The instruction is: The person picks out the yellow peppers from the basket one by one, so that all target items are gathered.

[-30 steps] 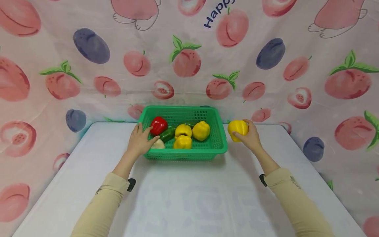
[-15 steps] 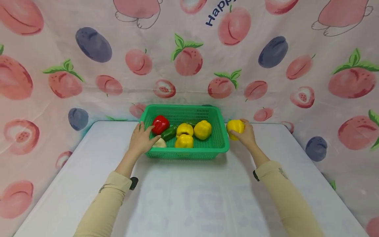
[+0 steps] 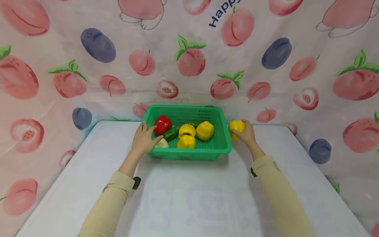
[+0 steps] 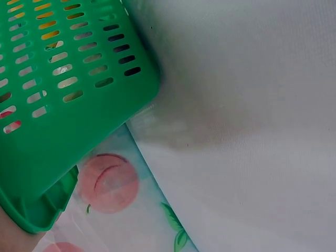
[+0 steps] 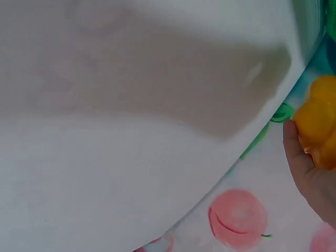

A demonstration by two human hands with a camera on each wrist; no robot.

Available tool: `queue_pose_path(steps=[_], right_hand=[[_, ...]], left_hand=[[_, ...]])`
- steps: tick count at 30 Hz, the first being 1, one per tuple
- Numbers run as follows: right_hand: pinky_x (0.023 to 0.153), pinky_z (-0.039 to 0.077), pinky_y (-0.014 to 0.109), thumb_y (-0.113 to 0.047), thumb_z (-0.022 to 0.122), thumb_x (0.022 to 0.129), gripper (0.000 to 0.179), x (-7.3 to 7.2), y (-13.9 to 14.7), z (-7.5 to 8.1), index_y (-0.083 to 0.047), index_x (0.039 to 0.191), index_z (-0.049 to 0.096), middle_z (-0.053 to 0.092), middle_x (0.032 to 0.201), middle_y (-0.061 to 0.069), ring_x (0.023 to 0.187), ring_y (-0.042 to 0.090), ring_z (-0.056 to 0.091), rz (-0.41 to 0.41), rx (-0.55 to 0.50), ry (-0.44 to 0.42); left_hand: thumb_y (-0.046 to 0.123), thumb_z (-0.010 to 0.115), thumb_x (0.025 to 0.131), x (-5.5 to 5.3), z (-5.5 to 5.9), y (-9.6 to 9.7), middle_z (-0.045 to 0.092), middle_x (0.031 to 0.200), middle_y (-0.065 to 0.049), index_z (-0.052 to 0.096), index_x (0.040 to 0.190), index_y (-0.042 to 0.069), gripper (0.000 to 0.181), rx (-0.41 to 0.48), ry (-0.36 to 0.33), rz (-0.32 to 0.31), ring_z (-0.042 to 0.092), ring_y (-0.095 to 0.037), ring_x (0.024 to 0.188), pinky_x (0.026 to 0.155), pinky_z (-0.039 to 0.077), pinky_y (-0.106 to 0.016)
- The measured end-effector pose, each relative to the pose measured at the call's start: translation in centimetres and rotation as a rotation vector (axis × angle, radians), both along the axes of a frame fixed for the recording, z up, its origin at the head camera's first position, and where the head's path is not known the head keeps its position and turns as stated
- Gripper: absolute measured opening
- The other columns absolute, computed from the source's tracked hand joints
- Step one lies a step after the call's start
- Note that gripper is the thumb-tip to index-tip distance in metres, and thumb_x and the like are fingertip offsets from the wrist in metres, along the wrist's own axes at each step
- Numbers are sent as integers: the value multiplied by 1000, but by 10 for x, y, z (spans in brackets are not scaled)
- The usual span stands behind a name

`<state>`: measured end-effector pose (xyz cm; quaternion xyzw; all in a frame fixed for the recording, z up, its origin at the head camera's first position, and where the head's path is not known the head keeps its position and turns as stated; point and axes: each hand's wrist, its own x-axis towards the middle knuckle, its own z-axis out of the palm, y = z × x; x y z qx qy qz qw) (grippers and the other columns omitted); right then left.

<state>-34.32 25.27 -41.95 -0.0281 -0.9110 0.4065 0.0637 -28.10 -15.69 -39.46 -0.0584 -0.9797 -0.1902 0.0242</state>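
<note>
A green plastic basket (image 3: pixel 189 154) stands at the back of the table. Inside it lie a red bell pepper (image 3: pixel 163 125), a dark green cucumber-like vegetable (image 3: pixel 171 134), several yellow bell peppers (image 3: pixel 205 131) and a whitish, partly hidden item (image 3: pixel 162 143). My left hand (image 3: pixel 142 140) rests on the basket's left rim, fingers spread and thumb over the inside. Just beyond the right rim, my right hand (image 3: pixel 248 134) holds another yellow bell pepper (image 3: pixel 235 128) between thumb and fingers. This pepper (image 5: pixel 317 121) also shows at the right wrist view's edge.
A white cloth-covered table (image 3: pixel 189 191) extends in front of the basket. Behind it hangs a pink fruit-print cloth (image 3: pixel 201 92), close to the basket's far side. A dark green vegetable (image 3: pixel 194 124) lies partly hidden behind the yellow peppers.
My right hand has brought its yellow bell pepper left, closer to the basket's right rim. The left hand stays on the left rim. The whole head view has shifted slightly.
</note>
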Motion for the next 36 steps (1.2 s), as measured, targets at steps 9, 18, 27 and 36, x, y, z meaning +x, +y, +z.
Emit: queue_pose_path(steps=[9, 18, 27, 36], right_hand=[[108, 35, 53, -20, 59, 89, 74, -6, 0, -9, 5, 145, 18, 29, 142, 34, 123, 43, 37, -20, -45, -94], [109, 34, 52, -17, 57, 91, 72, -7, 1, -16, 2, 146, 15, 26, 141, 34, 123, 42, 34, -13, -103, -153], [109, 34, 52, -17, 56, 92, 73, -3, -2, -16, 3, 147, 11, 26, 144, 33, 127, 42, 34, 1, -120, -204], [110, 31, 53, -14, 56, 91, 74, -4, -3, -13, 5, 145, 9, 27, 141, 36, 125, 44, 34, 1, -79, -219]], left_hand=[[47, 48, 95, -1, -1, 1, 8, 152, -33, 37, 144, 5, 65, 10, -2, 6, 6, -48, 142, 115, 14, -60], [45, 48, 95, -2, 0, 1, 9, 152, -34, 37, 143, 4, 64, 1, 6, 4, 7, -49, 142, 115, 14, -59], [47, 48, 94, 1, 0, 0, 10, 152, -34, 38, 143, 4, 66, -1, 9, 4, 8, -49, 141, 114, 16, -60], [50, 46, 94, 0, 0, 1, 11, 152, -34, 38, 143, 5, 67, -4, 20, 9, 10, -48, 141, 114, 16, -60]])
